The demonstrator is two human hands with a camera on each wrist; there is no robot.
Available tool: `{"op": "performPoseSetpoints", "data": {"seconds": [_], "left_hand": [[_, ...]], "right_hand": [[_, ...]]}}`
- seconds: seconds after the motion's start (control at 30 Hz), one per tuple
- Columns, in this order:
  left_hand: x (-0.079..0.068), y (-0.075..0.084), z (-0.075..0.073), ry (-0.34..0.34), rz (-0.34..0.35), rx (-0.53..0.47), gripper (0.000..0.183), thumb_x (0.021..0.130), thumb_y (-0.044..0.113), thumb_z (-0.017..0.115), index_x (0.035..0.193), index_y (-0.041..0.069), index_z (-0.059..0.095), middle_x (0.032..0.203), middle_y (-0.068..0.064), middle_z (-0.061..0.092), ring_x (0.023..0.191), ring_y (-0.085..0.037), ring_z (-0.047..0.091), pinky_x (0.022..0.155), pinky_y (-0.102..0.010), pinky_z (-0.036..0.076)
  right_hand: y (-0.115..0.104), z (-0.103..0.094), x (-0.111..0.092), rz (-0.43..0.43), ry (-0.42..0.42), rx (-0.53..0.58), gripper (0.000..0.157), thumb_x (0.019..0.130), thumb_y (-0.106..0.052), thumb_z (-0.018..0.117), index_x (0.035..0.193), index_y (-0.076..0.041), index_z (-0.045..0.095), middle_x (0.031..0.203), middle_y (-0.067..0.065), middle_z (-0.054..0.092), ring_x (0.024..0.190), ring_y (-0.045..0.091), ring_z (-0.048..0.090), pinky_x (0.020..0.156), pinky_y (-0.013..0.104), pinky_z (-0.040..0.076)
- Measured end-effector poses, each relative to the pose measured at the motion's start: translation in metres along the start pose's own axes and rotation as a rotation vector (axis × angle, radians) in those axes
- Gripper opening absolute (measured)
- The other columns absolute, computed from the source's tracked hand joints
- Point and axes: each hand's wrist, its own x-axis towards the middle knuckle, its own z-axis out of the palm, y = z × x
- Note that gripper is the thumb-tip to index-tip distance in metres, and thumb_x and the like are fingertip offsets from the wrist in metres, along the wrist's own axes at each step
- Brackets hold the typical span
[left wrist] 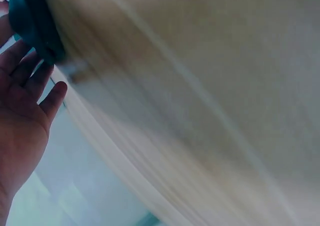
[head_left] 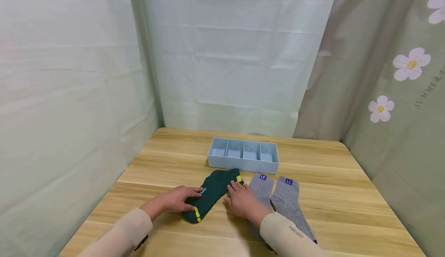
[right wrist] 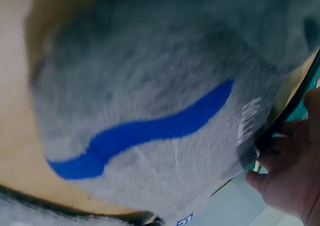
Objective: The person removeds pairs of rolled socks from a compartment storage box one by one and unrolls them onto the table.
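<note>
A dark green sock [head_left: 216, 187] with yellow bands lies slantwise on the table; whether a second one lies beneath it I cannot tell. My left hand [head_left: 179, 199] rests on its lower left end, fingers and thumb spread over the fabric. In the left wrist view, the left hand's fingers [left wrist: 22, 68] touch the green sock's edge [left wrist: 37, 25]. My right hand [head_left: 240, 201] lies at the upper right end, fingertips by the yellow band. Beside it are two grey socks with blue tags, a left one [head_left: 261, 187] partly under my right forearm and a right one [head_left: 288, 199].
Behind the socks stands a light blue box [head_left: 243, 164] with several compartments. The wooden table [head_left: 347, 199] extends to both sides. Pale curtains [head_left: 236, 75] hang around its back and sides. A grey sock with a blue stripe [right wrist: 145, 131] fills much of the right wrist view.
</note>
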Motion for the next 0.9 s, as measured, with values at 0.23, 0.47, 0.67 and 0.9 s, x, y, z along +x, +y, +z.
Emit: {"op": "performPoseSetpoints", "data": {"seconds": [0.23,0.47,0.67,0.9], "left_hand": [[-0.005,0.009,0.007,0.013,-0.019,-0.021,0.054,0.091,0.036,0.07,0.132,0.002,0.062,0.147,-0.012,0.05,0.133,-0.035,0.047,0.108,-0.05,0.039],[-0.007,0.017,0.015,0.028,-0.03,-0.061,0.063,0.089,0.048,0.069,0.134,0.005,0.062,0.15,-0.01,0.047,0.141,-0.036,0.037,0.111,-0.053,0.033],[-0.006,0.027,0.017,0.024,-0.017,-0.066,0.063,0.088,0.055,0.068,0.131,0.01,0.065,0.147,-0.008,0.049,0.136,-0.032,0.043,0.109,-0.049,0.037],[0.002,0.03,0.018,0.05,-0.035,-0.028,0.063,0.086,0.059,0.068,0.129,0.013,0.067,0.141,-0.007,0.052,0.131,-0.028,0.047,0.109,-0.047,0.038]], "right_hand": [[0.016,-0.009,0.004,-0.033,-0.123,0.118,0.049,0.107,-0.033,0.041,0.147,-0.006,0.047,0.155,0.013,0.039,0.143,0.031,0.034,0.114,0.056,0.026],[0.03,-0.008,0.009,-0.067,-0.142,0.221,0.048,0.108,-0.032,0.04,0.147,-0.006,0.046,0.156,0.012,0.037,0.145,0.031,0.031,0.115,0.058,0.023],[0.032,-0.005,0.011,-0.065,-0.135,0.222,0.047,0.107,-0.032,0.042,0.147,-0.006,0.047,0.157,0.011,0.036,0.145,0.029,0.03,0.115,0.057,0.022],[0.026,-0.002,0.013,-0.04,-0.069,0.183,0.052,0.105,-0.038,0.046,0.145,-0.004,0.049,0.154,0.013,0.04,0.144,0.031,0.033,0.114,0.056,0.025]]}}
